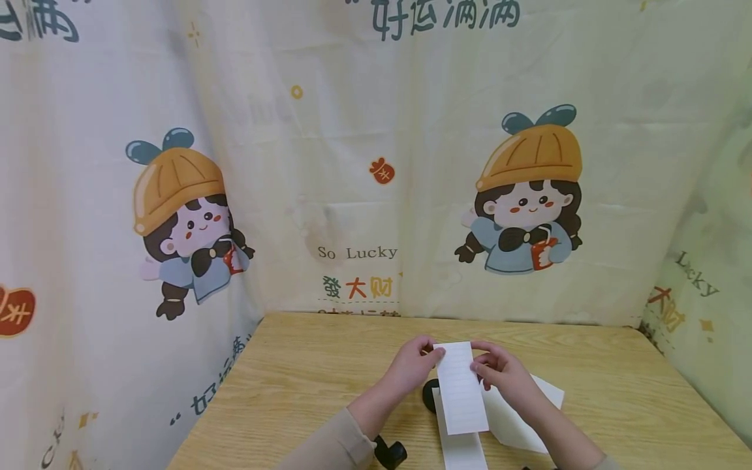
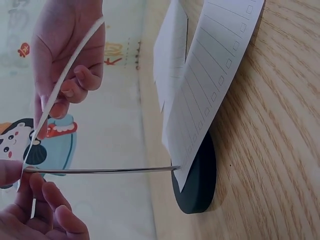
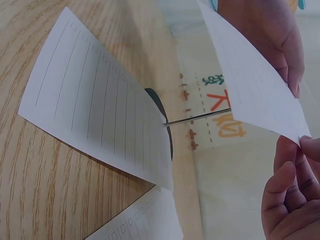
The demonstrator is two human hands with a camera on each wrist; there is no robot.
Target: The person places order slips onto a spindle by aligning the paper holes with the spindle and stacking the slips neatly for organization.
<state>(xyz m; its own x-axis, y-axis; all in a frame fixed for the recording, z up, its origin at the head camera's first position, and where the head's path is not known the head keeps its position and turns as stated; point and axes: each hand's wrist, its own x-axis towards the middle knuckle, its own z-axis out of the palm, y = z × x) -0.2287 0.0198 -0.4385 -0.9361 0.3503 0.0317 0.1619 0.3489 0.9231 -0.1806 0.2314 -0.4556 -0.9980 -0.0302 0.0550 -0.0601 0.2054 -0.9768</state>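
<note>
A spike file has a round black base (image 1: 431, 396) and an upright thin metal spike (image 2: 105, 171). One lined sheet with small checkboxes (image 3: 90, 95) lies low over the base, pierced by the spike. A second lined sheet (image 1: 462, 391) is held up at the spike's top. My left hand (image 1: 413, 362) pinches its upper left corner between thumb and fingers, close to the spike's tip. My right hand (image 1: 508, 378) pinches the right edge with thumb and finger. Whether the tip goes through this upper sheet I cannot tell.
More white paper (image 1: 519, 424) lies on the wooden table (image 1: 317, 365), partly behind my right forearm. A curved black object (image 1: 390, 452) sits by my left sleeve. A printed curtain (image 1: 352, 209) hangs behind the table and along its sides.
</note>
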